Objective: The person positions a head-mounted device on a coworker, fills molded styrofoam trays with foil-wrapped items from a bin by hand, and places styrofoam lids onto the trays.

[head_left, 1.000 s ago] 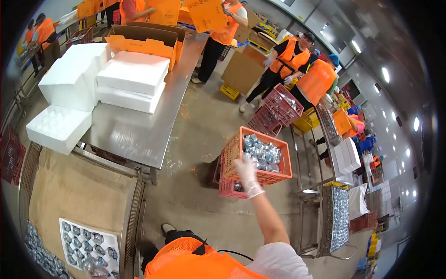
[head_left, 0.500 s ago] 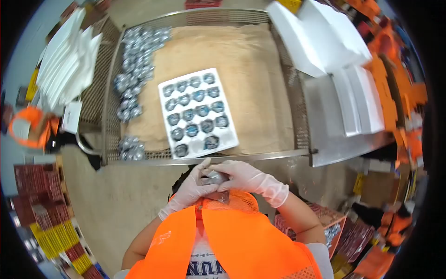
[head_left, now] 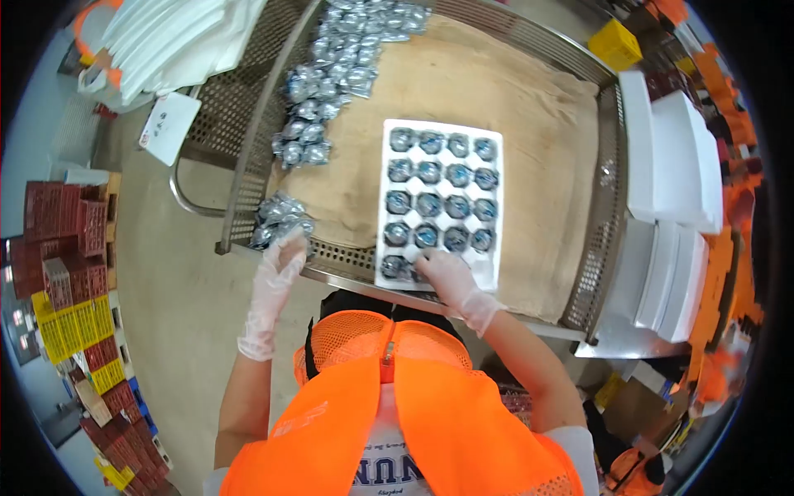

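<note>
My right hand (head_left: 451,279), in a thin white glove, is at the front row of the white tray (head_left: 491,269). Its fingers are closed around a dark, plastic-wrapped round piece (head_left: 419,273), mostly hidden by them. Rows of similar wrapped round pieces (head_left: 428,173) sit in the tray's pockets. At the front left corner of the cart, my left hand (head_left: 281,256), gloved too, touches the near edge of a small pile of silvery wrapped pieces (head_left: 279,217). Its fingers and thumb look apart, with nothing visible between them.
More silvery wrapped pieces (head_left: 339,70) lie along the left side of the brown mat (head_left: 496,91). A raised metal rim (head_left: 248,182) borders the cart. Stacked white trays (head_left: 178,41) stand at the back left, white boxes (head_left: 674,157) on the right. Plastic crates (head_left: 74,318) fill the far left.
My hands have moved apart from in front of my chest, where they held a silvery piece. The right has gone to the tray's front row, the left to the small pile. The camera view has turned.
</note>
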The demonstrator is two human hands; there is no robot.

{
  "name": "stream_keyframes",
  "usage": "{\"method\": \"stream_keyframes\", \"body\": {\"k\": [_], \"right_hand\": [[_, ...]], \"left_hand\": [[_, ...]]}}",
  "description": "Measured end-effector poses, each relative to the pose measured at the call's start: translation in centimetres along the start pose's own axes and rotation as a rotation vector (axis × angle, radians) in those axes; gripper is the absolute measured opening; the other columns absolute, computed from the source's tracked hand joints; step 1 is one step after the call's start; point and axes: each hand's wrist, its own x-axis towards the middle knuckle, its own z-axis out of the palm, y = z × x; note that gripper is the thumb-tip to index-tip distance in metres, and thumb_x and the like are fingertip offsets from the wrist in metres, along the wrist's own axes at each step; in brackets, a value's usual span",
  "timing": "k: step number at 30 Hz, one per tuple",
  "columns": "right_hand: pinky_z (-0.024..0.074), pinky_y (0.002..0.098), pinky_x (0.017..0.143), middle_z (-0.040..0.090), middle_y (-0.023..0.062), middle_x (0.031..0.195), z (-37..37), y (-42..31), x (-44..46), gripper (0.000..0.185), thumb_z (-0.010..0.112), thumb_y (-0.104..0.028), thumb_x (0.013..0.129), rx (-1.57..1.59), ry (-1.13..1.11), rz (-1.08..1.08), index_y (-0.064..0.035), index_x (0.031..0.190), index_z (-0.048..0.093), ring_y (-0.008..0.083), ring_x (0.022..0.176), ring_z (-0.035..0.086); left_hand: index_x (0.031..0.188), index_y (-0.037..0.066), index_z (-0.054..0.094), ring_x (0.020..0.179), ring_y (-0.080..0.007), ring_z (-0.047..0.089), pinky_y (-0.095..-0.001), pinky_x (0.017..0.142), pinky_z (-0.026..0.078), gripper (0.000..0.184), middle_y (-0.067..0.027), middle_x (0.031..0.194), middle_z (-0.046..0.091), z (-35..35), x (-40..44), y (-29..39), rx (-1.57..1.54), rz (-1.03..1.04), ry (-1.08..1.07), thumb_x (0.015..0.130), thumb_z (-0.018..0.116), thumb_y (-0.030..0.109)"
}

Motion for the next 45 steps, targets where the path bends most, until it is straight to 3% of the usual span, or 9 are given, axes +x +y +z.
{"method": "stream_keyframes", "body": {"k": [6,9,18,26,29,32,35,40,45], "right_hand": [[0.0538,0.0365,0.061,0.06,0.0098,0.082,1.1,-1.2,1.5,0.006,0.056,-0.011,0.081,-0.34,-0.302,-0.005,-0.0083,0.085,0.06,0.0247,0.075,0.066],[0.0531,0.0361,0.062,0.06,0.0082,0.08,1.7,-0.8,2.0,0.007,0.059,-0.013,0.079,-0.291,-0.269,0.106,-0.0106,0.085,0.062,0.0248,0.078,0.064],[0.0525,0.0392,0.065,0.059,0.0082,0.089,1.6,-0.7,0.9,0.016,0.059,-0.012,0.081,-0.135,-0.225,0.31,-0.0128,0.096,0.062,0.0269,0.079,0.065],[0.0511,0.0402,0.072,0.06,0.01,0.091,-0.3,0.1,0.8,0.016,0.06,-0.016,0.083,0.039,-0.318,0.335,-0.0141,0.098,0.066,0.0315,0.082,0.063],[0.0511,0.0363,0.073,0.061,0.0086,0.098,-1.8,-1.7,1.9,0.028,0.071,-0.02,0.08,0.213,-0.152,0.334,-0.0128,0.107,0.065,0.0259,0.086,0.063],[0.0522,0.0337,0.078,0.059,0.0096,0.103,-5.5,-5.7,5.2,0.05,0.077,-0.018,0.076,0.915,0.142,0.635,-0.0103,0.121,0.058,0.0218,0.089,0.064],[0.0506,0.0353,0.086,0.053,0.0135,0.123,-5.3,-7.6,7.2,0.09,0.087,-0.02,0.063,0.982,0.323,0.386,-0.0093,0.138,0.039,0.0279,0.11,0.055],[0.0465,0.037,0.092,0.054,0.016,0.122,-4.9,-5.0,4.3,0.065,0.077,-0.01,0.072,0.532,0.404,0.418,-0.0104,0.13,0.048,0.032,0.112,0.054],[0.0464,0.0291,0.09,0.06,0.0042,0.112,-8.1,2.2,-5.2,0.048,0.067,-0.012,0.087,1.294,0.221,0.804,-0.0048,0.131,0.051,0.0139,0.102,0.056]], "left_hand": [[0.127,0.009,0.056,0.111,-0.0286,0.059,-0.0352,0.094,0.047,0.054,-0.0174,0.122,0.06,-5.5,7.7,-3.4,0.99,-0.116,-0.204,0.08,0.071,0.029],[0.12,0.005,0.058,0.104,-0.0313,0.062,-0.0382,0.088,0.05,0.06,-0.0218,0.114,0.062,-2.5,10.9,-3.2,1.248,-0.43,-0.574,0.072,0.078,0.034],[0.119,-0.004,0.049,0.096,-0.0309,0.066,-0.038,0.082,0.054,0.073,-0.0217,0.119,0.058,0.5,12.8,-8.5,1.628,-0.318,-0.556,0.066,0.082,0.033],[0.13,0.001,0.052,0.104,-0.0251,0.06,-0.0329,0.09,0.048,0.066,-0.0173,0.119,0.059,-2.7,12.5,-2.0,0.75,-0.196,-0.422,0.072,0.075,0.022],[0.138,0.005,0.043,0.108,-0.0149,0.055,-0.0293,0.091,0.047,0.065,-0.0057,0.122,0.056,-1.2,11.8,-0.6,-0.293,-0.446,-0.532,0.079,0.072,0.008],[0.137,0.003,0.043,0.11,-0.0149,0.054,-0.0282,0.09,0.047,0.067,-0.0066,0.124,0.056,1.8,10.3,0.9,-0.452,-0.336,-0.517,0.079,0.074,0.011],[0.135,0.0,0.041,0.112,-0.0161,0.054,-0.0293,0.091,0.048,0.061,-0.0082,0.121,0.056,5.9,9.0,1.4,-0.608,-0.431,-0.486,0.082,0.07,0.007],[0.129,0.002,0.045,0.111,-0.0185,0.055,-0.0329,0.095,0.046,0.056,-0.0106,0.123,0.055,9.8,6.8,1.6,-0.448,-0.463,-0.718,0.085,0.072,0.021],[0.132,0.004,0.048,0.111,-0.0196,0.056,-0.0324,0.095,0.047,0.057,-0.012,0.12,0.057,10.1,6.2,2.7,-0.064,-0.645,-0.853,0.084,0.073,0.024]]}}
